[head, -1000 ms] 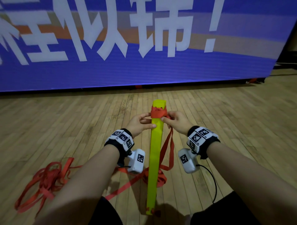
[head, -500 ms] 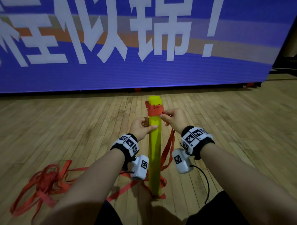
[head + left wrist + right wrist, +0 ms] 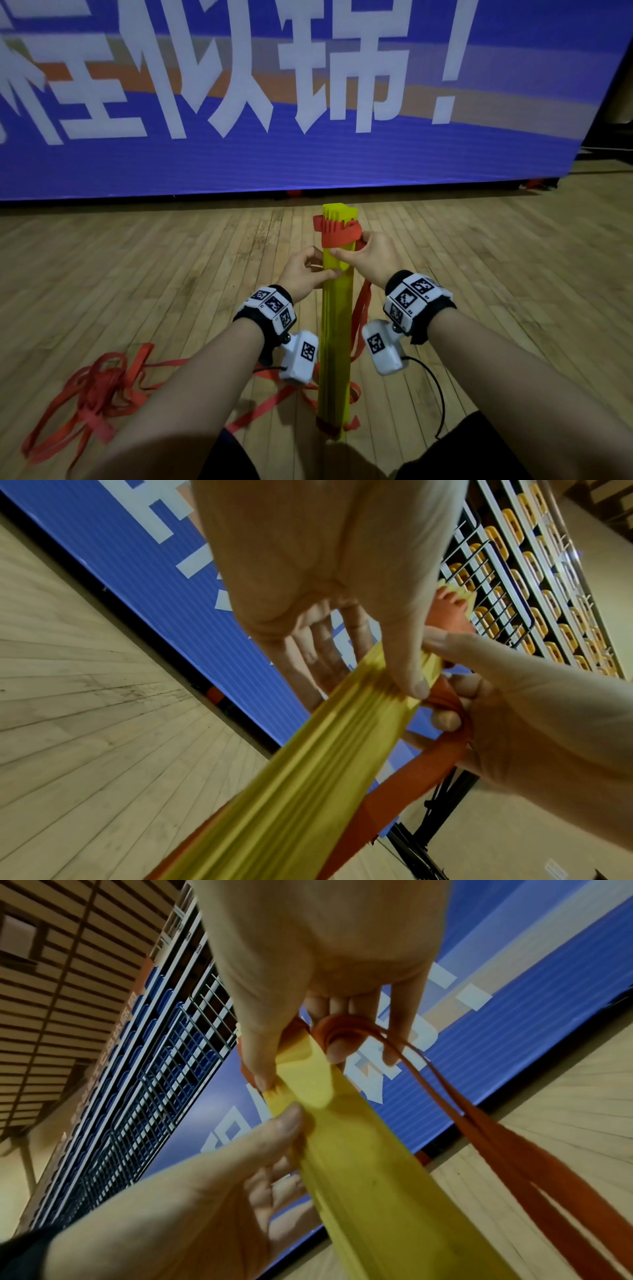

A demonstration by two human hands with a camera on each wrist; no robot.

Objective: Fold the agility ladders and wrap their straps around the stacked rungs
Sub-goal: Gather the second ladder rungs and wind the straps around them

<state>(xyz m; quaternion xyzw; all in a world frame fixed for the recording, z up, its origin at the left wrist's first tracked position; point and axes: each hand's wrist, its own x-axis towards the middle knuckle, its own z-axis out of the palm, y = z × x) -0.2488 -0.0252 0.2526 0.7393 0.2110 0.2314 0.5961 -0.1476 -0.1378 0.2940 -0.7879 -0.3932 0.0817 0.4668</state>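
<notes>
I see the right hand has slid in against the bundle of yellow rungs, thumb now laid across its face just under the red strap wrap. That wrap looks wider. My left hand has edged closer to the right.

A black wristband topped with white blocks printed with black square markers is worn on each bare forearm. A white camera housing is hung beneath each wrist, and a black cable is trailed from the right one.
</notes>
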